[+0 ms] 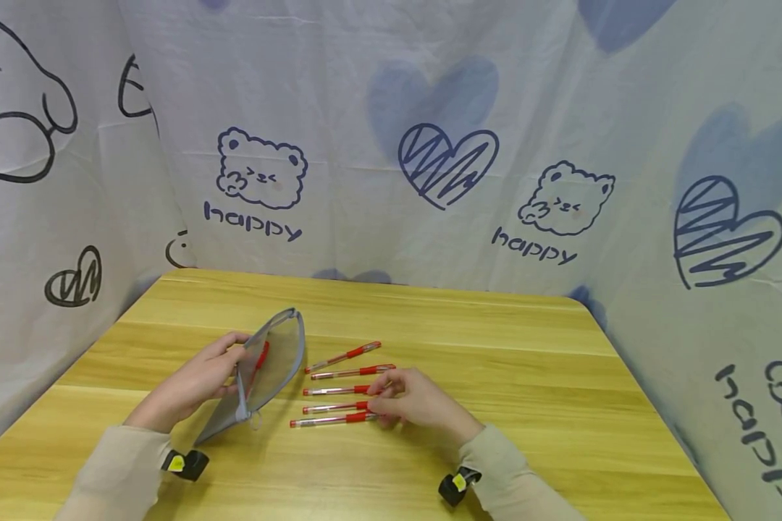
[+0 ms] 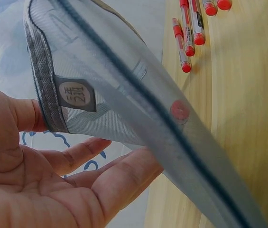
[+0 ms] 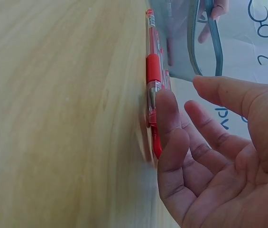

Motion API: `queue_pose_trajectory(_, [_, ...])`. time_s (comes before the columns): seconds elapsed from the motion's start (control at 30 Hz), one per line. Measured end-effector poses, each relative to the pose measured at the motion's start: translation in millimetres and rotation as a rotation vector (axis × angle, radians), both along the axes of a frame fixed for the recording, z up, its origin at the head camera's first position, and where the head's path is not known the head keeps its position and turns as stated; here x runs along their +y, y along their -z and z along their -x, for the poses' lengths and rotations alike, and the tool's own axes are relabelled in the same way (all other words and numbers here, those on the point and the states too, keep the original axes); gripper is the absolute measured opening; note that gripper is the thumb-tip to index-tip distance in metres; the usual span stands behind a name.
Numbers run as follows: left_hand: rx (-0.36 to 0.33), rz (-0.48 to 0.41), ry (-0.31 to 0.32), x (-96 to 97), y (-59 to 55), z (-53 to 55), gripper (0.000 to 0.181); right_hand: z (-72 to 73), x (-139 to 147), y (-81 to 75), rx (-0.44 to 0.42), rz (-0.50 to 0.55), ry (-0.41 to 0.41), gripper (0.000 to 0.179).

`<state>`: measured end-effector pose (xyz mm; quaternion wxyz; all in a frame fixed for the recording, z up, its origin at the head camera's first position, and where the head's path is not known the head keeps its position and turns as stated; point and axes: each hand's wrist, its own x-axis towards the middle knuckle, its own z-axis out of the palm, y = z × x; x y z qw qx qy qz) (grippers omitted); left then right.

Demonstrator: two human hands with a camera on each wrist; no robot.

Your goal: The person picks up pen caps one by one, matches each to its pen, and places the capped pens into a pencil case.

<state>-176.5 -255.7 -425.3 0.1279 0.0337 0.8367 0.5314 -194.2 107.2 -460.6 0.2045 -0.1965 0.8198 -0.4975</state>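
Pinching the grey mesh pouch (image 1: 282,362) with the left hand (image 1: 194,381), likely spreading its mouth for room. Holding the right hand (image 1: 423,407), loosely bent and empty, by thin red-and-clear plastic pens (image 1: 339,391).

Looks like a curtained booth, judging by cloth (image 1: 352,94) printed with hearts (image 1: 450,166), bears (image 1: 262,174) and "happy" (image 1: 253,221), hung round three sides of a table (image 1: 528,383).

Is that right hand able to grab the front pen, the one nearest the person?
Probably yes: the right hand is right by one end of the front pen, and nothing seems in between.
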Motion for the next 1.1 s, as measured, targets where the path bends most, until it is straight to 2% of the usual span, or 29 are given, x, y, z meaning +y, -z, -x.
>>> queue_pose_trajectory(0.43, [0.006, -0.004, 0.009, -2.0, 1.2, 0.8, 0.052, -3.3, 0.7, -0.5, 0.013, -0.006, -0.014, 0.019])
queue_pose_trajectory(0.83, [-0.009, -0.013, 0.01, -1.6, 1.3, 0.9, 0.053, -1.6, -3.9, 3.9, -0.017, 0.025, -0.057, 0.018])
queue_pose_trajectory(1.1, [-0.013, -0.008, 0.009, -1.6, 0.7, 0.9, 0.055, 0.4, -9.5, 2.2, 0.048, -0.021, -0.071, 0.016])
